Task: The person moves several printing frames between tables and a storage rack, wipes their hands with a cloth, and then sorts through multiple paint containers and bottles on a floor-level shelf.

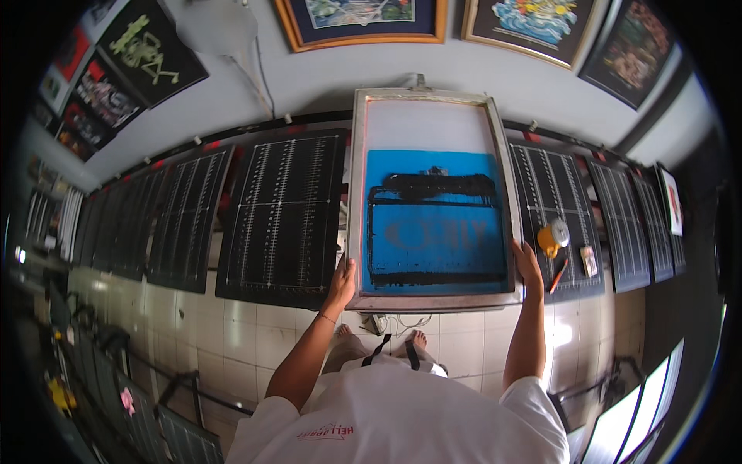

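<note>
A silk-screen printing frame (357,201) with a pale wooden or metal rim lies in front of me, over one station of a long row. Its mesh carries a blue stencil layer (433,271), white at the far end. A thick band of black ink (444,185) crosses the far part of the blue, and a thinner black strip runs along the near part. My left hand (342,286) is closed on the frame's near left side. At the near right side my right hand (528,267) grips the rim too. What lies under the frame is hidden.
Black boards with white ruled lines (282,213) line both sides. On the right board (545,174) stand a yellow mug (550,238) with a grey top, an orange stick-like tool (559,276) and a small packet (589,261). Another row of boards (124,387) stands behind me.
</note>
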{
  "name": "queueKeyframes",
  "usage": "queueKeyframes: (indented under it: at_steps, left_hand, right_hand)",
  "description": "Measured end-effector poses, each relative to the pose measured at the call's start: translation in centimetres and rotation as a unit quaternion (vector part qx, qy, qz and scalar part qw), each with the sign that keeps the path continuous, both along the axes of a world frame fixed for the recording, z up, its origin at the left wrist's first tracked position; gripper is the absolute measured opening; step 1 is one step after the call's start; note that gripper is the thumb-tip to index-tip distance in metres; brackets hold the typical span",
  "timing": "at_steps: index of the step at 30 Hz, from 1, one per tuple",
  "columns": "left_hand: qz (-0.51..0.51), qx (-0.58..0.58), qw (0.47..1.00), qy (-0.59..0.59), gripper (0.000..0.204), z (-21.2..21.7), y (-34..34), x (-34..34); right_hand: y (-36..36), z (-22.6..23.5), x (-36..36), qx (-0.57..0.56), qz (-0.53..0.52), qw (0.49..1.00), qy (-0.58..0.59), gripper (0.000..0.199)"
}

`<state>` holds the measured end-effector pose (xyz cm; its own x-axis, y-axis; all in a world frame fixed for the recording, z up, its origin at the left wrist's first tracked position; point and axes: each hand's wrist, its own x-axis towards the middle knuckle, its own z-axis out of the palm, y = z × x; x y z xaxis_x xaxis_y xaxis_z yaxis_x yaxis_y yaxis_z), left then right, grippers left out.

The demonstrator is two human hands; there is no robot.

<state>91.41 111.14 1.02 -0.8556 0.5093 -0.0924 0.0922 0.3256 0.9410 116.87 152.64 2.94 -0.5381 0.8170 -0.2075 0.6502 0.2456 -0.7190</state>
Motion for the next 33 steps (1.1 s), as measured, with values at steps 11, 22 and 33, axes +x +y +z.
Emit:
queueKeyframes:
  at_steps: [11, 22, 33]
  left_hand:
    - [0.136, -0.068, 0.988, -0.023, 0.070, -1.9, 1.3, 0.5]
    - [0.163, 0.094, 0.970, -0.152, 0.060, 6.8, -16.2, 0.6]
    - [0.285, 0.032, 0.955, -0.079, 0.064, 11.3, -49.0, -7.0]
  right_hand:
    - [1.3, 1.8, -0.3, -0.177, 0.016, 0.962, 0.207, 0.053]
    - [-11.5, 6.5, -7.2, -0.015, 0.119, 0.980, 0.157, 0.058]
    - [-42.9, 9.9, -28.6, -0.051, 0.301, 0.937, 0.171, 0.058]
